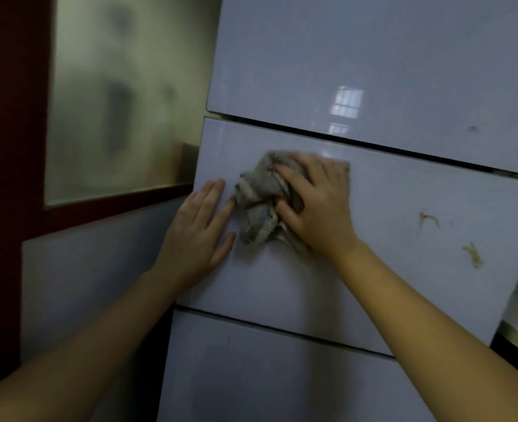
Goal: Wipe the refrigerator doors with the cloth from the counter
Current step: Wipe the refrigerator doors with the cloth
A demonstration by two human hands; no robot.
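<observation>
Glossy, smooth refrigerator door (373,208); crumpled grey woven cloth (259,202); frosted glass pane (123,95) beside

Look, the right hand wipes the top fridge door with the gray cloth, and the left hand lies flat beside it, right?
Wrong door. The head view shows the right hand holding the gray cloth on the middle door; the left hand does lie flat beside it.

**Nothing legible**

I can read no words, brand, numbers or signs here. The refrigerator doors (403,239) in front of me are plain glossy panels. The cloth (257,202) bears no lettering I can make out, and the frosted window pane (123,95) to the side shows only blur.
</observation>
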